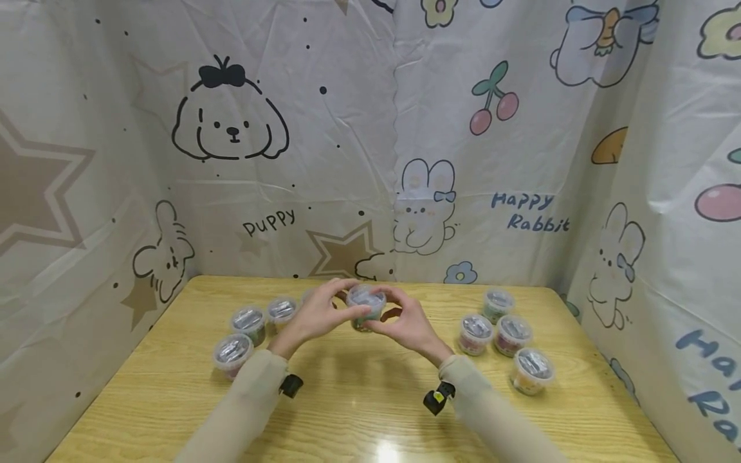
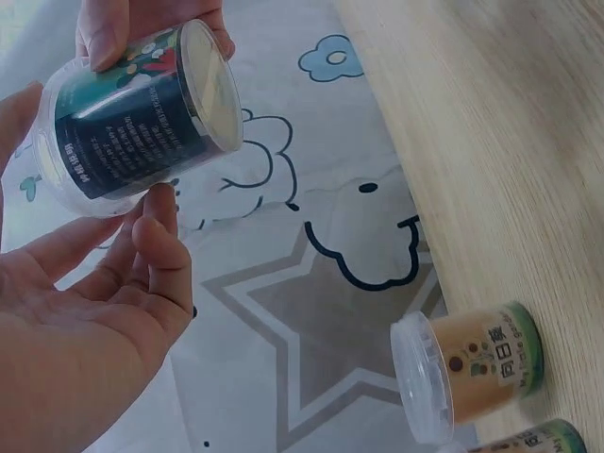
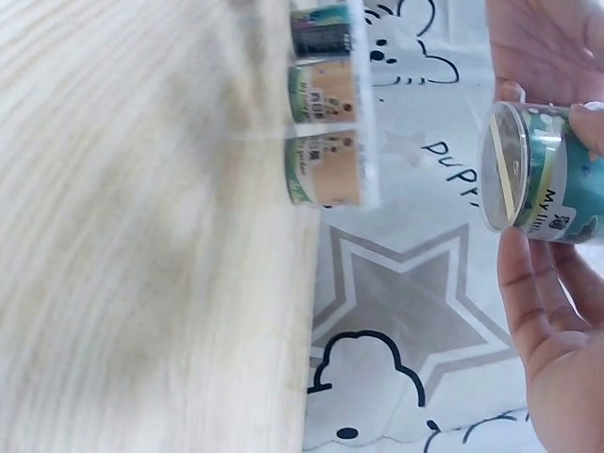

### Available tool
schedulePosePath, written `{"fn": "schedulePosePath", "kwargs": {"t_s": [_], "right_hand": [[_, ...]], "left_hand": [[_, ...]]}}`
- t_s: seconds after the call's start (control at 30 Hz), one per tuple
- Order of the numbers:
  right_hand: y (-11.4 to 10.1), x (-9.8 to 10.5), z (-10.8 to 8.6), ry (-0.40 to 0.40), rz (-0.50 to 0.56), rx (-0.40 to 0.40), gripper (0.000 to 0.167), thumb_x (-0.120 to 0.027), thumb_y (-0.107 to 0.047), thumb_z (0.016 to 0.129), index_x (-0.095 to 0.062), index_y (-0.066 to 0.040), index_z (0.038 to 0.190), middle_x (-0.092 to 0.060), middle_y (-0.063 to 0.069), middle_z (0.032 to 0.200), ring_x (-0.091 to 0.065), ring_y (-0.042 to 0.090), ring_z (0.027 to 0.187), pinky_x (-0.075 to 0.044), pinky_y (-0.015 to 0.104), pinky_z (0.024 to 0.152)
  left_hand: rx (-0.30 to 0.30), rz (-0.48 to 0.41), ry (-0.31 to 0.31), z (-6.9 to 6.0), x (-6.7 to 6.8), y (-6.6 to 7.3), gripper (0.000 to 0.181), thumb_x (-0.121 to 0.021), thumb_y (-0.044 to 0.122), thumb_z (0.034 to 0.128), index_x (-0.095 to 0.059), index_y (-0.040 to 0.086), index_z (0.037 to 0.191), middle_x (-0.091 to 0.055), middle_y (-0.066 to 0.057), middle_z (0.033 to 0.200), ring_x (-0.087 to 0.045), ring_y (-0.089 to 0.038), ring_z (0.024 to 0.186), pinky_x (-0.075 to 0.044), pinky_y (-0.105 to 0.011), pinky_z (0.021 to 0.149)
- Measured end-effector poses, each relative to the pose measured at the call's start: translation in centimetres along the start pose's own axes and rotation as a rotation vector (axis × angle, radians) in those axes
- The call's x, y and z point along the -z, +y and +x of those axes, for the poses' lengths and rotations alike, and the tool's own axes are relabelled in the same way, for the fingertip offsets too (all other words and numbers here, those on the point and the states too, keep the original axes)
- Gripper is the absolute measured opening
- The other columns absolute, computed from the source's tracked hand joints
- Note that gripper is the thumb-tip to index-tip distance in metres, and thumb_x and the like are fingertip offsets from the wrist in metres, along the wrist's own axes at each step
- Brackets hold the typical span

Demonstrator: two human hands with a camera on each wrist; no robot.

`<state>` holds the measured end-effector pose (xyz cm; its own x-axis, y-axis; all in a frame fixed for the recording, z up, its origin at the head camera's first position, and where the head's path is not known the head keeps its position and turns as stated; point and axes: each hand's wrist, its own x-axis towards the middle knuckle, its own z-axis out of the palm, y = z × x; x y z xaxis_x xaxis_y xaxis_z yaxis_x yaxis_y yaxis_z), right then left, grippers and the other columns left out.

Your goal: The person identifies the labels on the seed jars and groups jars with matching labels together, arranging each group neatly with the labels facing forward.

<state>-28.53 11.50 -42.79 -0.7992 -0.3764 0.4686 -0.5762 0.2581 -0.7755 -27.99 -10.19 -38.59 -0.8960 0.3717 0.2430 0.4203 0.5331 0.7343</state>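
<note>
Sleeves (image 1: 246, 399) foremost, tub (image 2: 137, 123) between left hand (image 1: 321, 314) and right hand (image 1: 410, 325), fingers (image 2: 168, 264) clamped round it

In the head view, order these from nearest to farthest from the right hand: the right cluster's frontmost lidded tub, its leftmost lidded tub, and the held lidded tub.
1. Held lidded tub: gripped by the right hand, on its left.
2. Leftmost lidded tub: right of the hand.
3. Frontmost lidded tub: farther right, lower in view.

Head view: rear cup of the left group (image 1: 307, 295) mostly hidden behind the left hand (image 1: 321, 313); left wrist view: lowest cup (image 2: 540, 441) cut off by bottom edge; right wrist view: held cup (image 3: 549, 179) cut off by right edge, tabletop (image 3: 142, 245) blurred.
</note>
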Motion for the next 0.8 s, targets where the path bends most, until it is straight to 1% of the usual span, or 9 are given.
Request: {"fn": "schedulePosePath", "kwargs": {"t_s": [0.1,0.27,0.33,0.43,0.53,0.6,0.67,0.73,0.8], "right_hand": [[-0.2,0.4,0.1,-0.012,0.026,-0.027,0.053,-0.081,-0.014,0.081,-0.057,-0.016,0.129,-0.061,0.010,0.124,-0.061,0.026,0.106,-0.058,0.044,0.078],[-0.5,0.8,0.1,-0.021,0.041,-0.051,0.054,-0.081,-0.015,0.082,-0.056,-0.019,0.130,-0.060,0.009,0.126,-0.061,0.024,0.107,-0.057,0.034,0.078],[-0.4,1.0,0.1,-0.032,0.055,-0.050,0.054,-0.080,-0.015,0.083,-0.056,-0.018,0.131,-0.060,0.010,0.126,-0.061,0.025,0.108,-0.056,0.033,0.079],[-0.1,1.4,0.1,-0.061,0.102,-0.054,0.050,-0.073,-0.013,0.089,-0.055,-0.017,0.135,-0.060,0.013,0.127,-0.059,0.028,0.112,-0.056,0.033,0.082],[0.1,1.7,0.0,-0.088,0.131,-0.059,0.044,-0.066,-0.013,0.095,-0.054,-0.018,0.137,-0.060,0.012,0.130,-0.059,0.029,0.115,-0.055,0.031,0.085],[0.2,1.9,-0.1,-0.092,0.115,-0.067,0.041,-0.064,-0.016,0.096,-0.056,-0.020,0.136,-0.060,0.009,0.131,-0.059,0.027,0.117,-0.055,0.030,0.085],[0.3,1.9,-0.1,-0.078,0.081,-0.069,0.038,-0.065,-0.020,0.096,-0.058,-0.022,0.133,-0.062,0.006,0.130,-0.060,0.025,0.115,-0.055,0.033,0.085],[0.3,1.9,-0.2,-0.056,0.050,-0.076,0.036,-0.066,-0.022,0.095,-0.060,-0.022,0.130,-0.063,0.005,0.129,-0.061,0.023,0.114,-0.055,0.036,0.085],[0.3,1.8,-0.2,-0.038,0.033,-0.086,0.035,-0.068,-0.024,0.094,-0.061,-0.022,0.128,-0.063,0.005,0.128,-0.061,0.023,0.114,-0.055,0.036,0.084]], "left_hand": [[0.001,-0.030,0.002,0.0,0.0,0.2,0.066,-0.073,0.052,0.0838,-0.056,0.016,0.137,-0.063,0.000,0.121,-0.060,-0.020,0.105,-0.052,-0.031,0.070],[0.002,-0.066,0.014,0.2,-0.3,0.4,0.068,-0.074,0.051,0.0836,-0.056,0.014,0.138,-0.064,-0.001,0.121,-0.059,-0.020,0.103,-0.052,-0.032,0.067],[0.003,-0.083,0.018,0.3,-0.5,0.3,0.067,-0.074,0.051,0.0836,-0.056,0.015,0.137,-0.064,-0.001,0.119,-0.060,-0.020,0.101,-0.052,-0.032,0.067],[0.010,-0.120,0.014,0.5,-0.7,-0.1,0.064,-0.074,0.050,0.0838,-0.058,0.016,0.135,-0.066,-0.001,0.113,-0.060,-0.019,0.097,-0.051,-0.032,0.066],[0.021,-0.184,-0.015,0.5,-0.8,-0.6,0.059,-0.074,0.049,0.0847,-0.059,0.019,0.134,-0.066,-0.002,0.109,-0.059,-0.021,0.097,-0.050,-0.033,0.068],[0.022,-0.225,-0.038,0.5,-0.8,-0.9,0.057,-0.073,0.047,0.0859,-0.058,0.021,0.134,-0.066,-0.002,0.112,-0.059,-0.023,0.099,-0.050,-0.034,0.071],[0.021,-0.264,-0.058,0.4,-0.7,-1.2,0.056,-0.072,0.046,0.0871,-0.057,0.022,0.136,-0.065,-0.002,0.116,-0.058,-0.024,0.103,-0.050,-0.035,0.075],[0.016,-0.286,-0.062,0.3,-0.8,-1.3,0.057,-0.072,0.044,0.0880,-0.056,0.021,0.138,-0.064,-0.001,0.121,-0.058,-0.023,0.106,-0.051,-0.035,0.079],[0.016,-0.298,-0.055,0.3,-0.8,-1.4,0.059,-0.072,0.043,0.0882,-0.055,0.018,0.139,-0.063,-0.001,0.124,-0.058,-0.022,0.107,-0.051,-0.034,0.080]]}}
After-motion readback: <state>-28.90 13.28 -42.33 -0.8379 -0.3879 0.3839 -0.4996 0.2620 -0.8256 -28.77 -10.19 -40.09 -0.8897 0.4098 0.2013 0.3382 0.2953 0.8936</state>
